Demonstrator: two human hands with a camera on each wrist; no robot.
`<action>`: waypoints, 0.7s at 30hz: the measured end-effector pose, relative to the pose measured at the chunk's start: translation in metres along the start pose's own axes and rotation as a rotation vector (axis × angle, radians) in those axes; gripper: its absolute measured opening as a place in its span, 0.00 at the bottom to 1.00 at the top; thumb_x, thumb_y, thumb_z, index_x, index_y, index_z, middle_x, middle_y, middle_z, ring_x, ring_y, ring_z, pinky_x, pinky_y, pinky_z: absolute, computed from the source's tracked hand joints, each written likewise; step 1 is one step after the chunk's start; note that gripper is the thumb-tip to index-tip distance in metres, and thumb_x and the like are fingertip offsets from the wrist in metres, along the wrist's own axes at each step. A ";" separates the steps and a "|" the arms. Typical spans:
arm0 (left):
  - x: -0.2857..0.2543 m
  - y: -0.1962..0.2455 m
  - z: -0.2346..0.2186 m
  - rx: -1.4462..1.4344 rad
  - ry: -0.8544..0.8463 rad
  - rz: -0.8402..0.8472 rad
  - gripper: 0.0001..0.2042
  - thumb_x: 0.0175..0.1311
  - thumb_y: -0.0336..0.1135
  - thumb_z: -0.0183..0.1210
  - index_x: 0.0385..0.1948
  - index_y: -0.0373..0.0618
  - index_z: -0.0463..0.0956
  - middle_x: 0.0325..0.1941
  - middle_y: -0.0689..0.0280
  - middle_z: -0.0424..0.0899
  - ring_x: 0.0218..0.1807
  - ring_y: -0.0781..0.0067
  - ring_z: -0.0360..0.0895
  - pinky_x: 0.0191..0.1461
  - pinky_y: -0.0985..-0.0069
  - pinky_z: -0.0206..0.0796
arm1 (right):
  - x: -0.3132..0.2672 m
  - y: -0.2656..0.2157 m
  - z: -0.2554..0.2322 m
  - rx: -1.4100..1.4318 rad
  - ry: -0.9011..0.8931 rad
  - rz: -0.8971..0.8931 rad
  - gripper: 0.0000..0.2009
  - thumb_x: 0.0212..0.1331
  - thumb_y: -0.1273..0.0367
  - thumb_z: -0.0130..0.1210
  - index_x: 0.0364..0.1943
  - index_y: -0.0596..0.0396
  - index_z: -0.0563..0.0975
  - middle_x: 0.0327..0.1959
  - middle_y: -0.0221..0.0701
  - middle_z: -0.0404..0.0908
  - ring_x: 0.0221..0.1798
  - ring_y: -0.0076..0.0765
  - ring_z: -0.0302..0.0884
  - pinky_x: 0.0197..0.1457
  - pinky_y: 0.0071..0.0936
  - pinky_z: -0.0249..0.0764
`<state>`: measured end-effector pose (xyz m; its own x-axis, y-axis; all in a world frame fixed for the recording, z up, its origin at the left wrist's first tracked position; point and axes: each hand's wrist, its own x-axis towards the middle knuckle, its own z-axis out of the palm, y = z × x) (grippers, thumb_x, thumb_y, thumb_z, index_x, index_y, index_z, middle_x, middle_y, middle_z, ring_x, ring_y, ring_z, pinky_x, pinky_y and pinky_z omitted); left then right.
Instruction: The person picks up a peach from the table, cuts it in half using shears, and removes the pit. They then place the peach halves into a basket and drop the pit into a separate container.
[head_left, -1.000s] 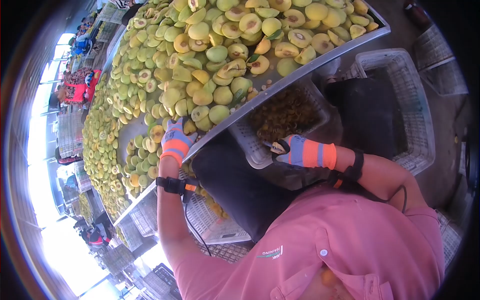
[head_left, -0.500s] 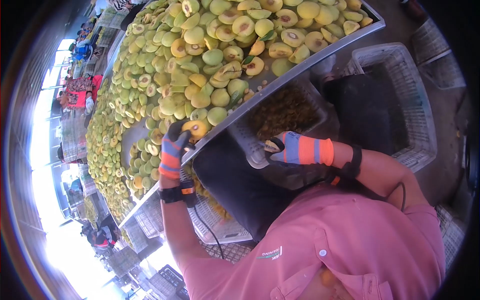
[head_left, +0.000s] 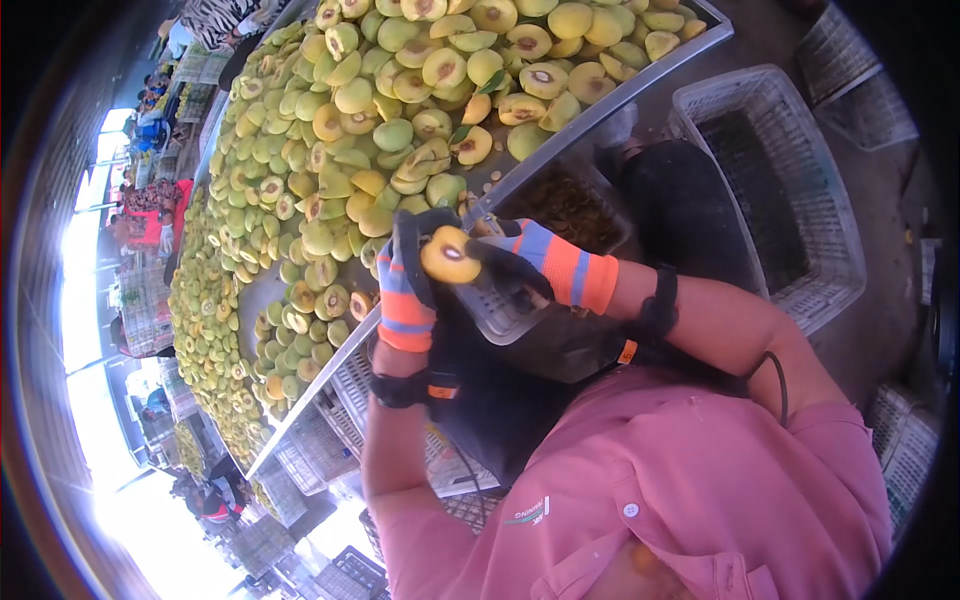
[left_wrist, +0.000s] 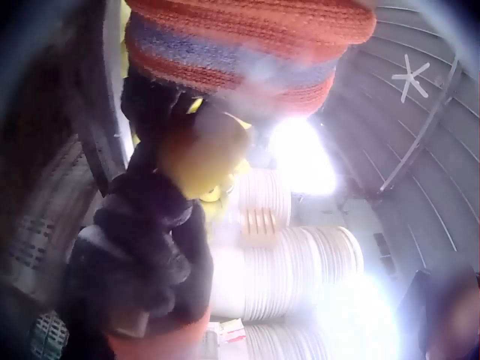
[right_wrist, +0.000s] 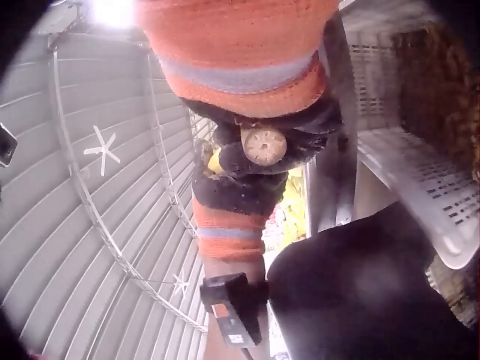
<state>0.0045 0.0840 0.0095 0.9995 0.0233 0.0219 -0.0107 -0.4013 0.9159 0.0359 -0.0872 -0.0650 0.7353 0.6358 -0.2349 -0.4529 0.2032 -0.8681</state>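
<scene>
A halved yellow fruit (head_left: 450, 255) with its stone showing is pinched in my gloved left hand (head_left: 408, 280), in front of the tray's metal edge. My gloved right hand (head_left: 550, 262) meets the fruit's right side, its fingers curled round a tool. The tool's round wooden handle end (right_wrist: 265, 146) shows in the right wrist view; its working end is hidden. In the left wrist view the fruit (left_wrist: 204, 154) is blurred between the left hand and the dark fingers of the right hand (left_wrist: 142, 247).
Halved green and yellow fruit fills the large tray, whose metal rim (head_left: 610, 108) runs diagonally past the hands. A crate of brown bits (head_left: 572, 205) stands below the rim. Another crate (head_left: 848, 225) stands at the right. Other people are at the far left.
My left hand has picked up the fruit half at the tray's edge and moved right with it. My right hand has moved up and left with the tool, and the hands have come together.
</scene>
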 end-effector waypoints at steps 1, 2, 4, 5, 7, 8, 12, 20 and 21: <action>0.001 0.004 0.008 0.032 0.043 -0.022 0.23 0.74 0.45 0.40 0.54 0.31 0.71 0.47 0.58 0.80 0.46 0.65 0.79 0.53 0.69 0.71 | 0.000 0.003 -0.003 -0.074 -0.004 -0.129 0.16 0.59 0.55 0.59 0.30 0.55 0.78 0.18 0.29 0.76 0.14 0.23 0.69 0.14 0.24 0.63; -0.001 -0.002 0.018 -0.012 0.107 0.034 0.28 0.75 0.51 0.32 0.54 0.33 0.71 0.48 0.58 0.80 0.49 0.66 0.77 0.55 0.70 0.70 | 0.002 0.012 -0.006 -0.197 -0.018 -0.369 0.16 0.59 0.55 0.60 0.30 0.55 0.78 0.18 0.29 0.76 0.14 0.23 0.69 0.14 0.25 0.63; -0.007 -0.003 0.043 -0.206 0.215 0.008 0.28 0.75 0.52 0.33 0.54 0.33 0.71 0.49 0.58 0.79 0.50 0.67 0.77 0.56 0.71 0.69 | -0.002 0.009 -0.007 -0.121 0.006 -0.365 0.16 0.59 0.56 0.59 0.30 0.56 0.77 0.18 0.30 0.75 0.14 0.24 0.69 0.15 0.25 0.63; -0.010 -0.004 0.049 -0.301 0.272 -0.008 0.28 0.75 0.52 0.33 0.54 0.33 0.71 0.49 0.58 0.79 0.51 0.67 0.76 0.57 0.71 0.69 | -0.004 0.006 -0.004 0.081 0.039 -0.121 0.15 0.60 0.58 0.59 0.29 0.56 0.77 0.18 0.30 0.75 0.14 0.24 0.69 0.15 0.25 0.64; -0.011 -0.015 0.047 -0.084 0.309 0.120 0.18 0.71 0.41 0.46 0.49 0.34 0.73 0.45 0.58 0.81 0.46 0.65 0.78 0.51 0.70 0.71 | -0.010 -0.003 0.001 0.244 0.059 0.112 0.13 0.60 0.60 0.57 0.30 0.56 0.77 0.18 0.30 0.76 0.15 0.25 0.71 0.17 0.24 0.65; -0.011 -0.017 0.043 0.228 0.330 0.244 0.15 0.68 0.38 0.49 0.47 0.35 0.73 0.44 0.59 0.81 0.45 0.64 0.79 0.50 0.70 0.71 | -0.013 -0.008 0.003 0.205 0.050 0.095 0.12 0.60 0.61 0.57 0.32 0.56 0.77 0.19 0.31 0.76 0.16 0.25 0.72 0.18 0.24 0.66; -0.014 -0.025 0.044 0.231 0.380 0.240 0.11 0.59 0.26 0.56 0.43 0.36 0.74 0.39 0.60 0.81 0.40 0.66 0.80 0.44 0.72 0.72 | -0.014 -0.009 -0.001 -0.272 0.056 -0.246 0.10 0.58 0.64 0.56 0.37 0.56 0.78 0.24 0.32 0.79 0.23 0.28 0.77 0.25 0.26 0.72; -0.013 -0.029 0.048 -0.428 0.403 -0.035 0.14 0.72 0.37 0.47 0.45 0.35 0.75 0.42 0.62 0.80 0.43 0.73 0.78 0.47 0.77 0.72 | -0.018 -0.017 -0.006 -0.418 0.025 -0.115 0.12 0.56 0.65 0.58 0.41 0.56 0.78 0.29 0.32 0.81 0.33 0.26 0.79 0.38 0.27 0.74; -0.013 -0.029 0.050 -0.462 0.424 -0.042 0.15 0.73 0.39 0.46 0.45 0.35 0.75 0.43 0.62 0.80 0.44 0.73 0.78 0.48 0.76 0.72 | -0.018 -0.017 -0.006 -0.498 0.033 -0.181 0.12 0.56 0.65 0.58 0.41 0.56 0.78 0.29 0.31 0.82 0.32 0.26 0.79 0.37 0.27 0.74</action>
<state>-0.0066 0.0495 -0.0378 0.9014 0.4298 0.0527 -0.0785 0.0426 0.9960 0.0335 -0.1067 -0.0483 0.7983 0.5983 -0.0688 -0.0292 -0.0757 -0.9967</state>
